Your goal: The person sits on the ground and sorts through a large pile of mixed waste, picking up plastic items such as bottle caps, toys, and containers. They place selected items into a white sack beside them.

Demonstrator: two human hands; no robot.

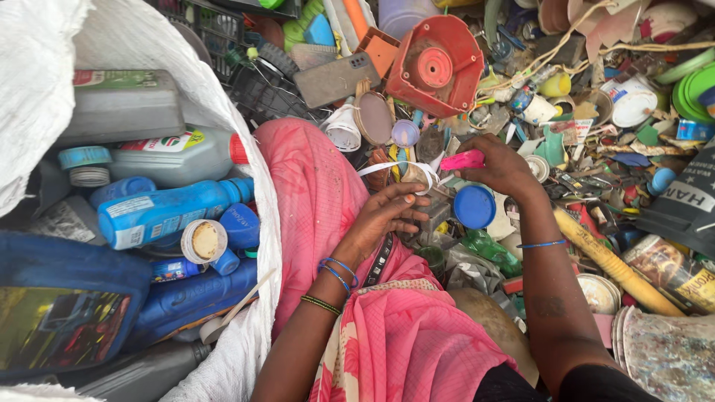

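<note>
Over a plastic scrap heap (pixel 596 149), the left hand (pixel 387 216) pinches a white strip (pixel 387 167); the right hand (pixel 499 167) grips a pink piece (pixel 462 160).

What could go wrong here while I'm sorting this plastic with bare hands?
The right hand, holding a pink piece, reaches into mixed broken scrap; sharp edges could cut it. The white strip by the left hand might snag. Bottles in the white sack may spill out.

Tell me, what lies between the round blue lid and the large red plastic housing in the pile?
In the head view, the right hand, holding a small pink piece, lies between the round blue lid and the red plastic housing, above mixed scrap.
</note>
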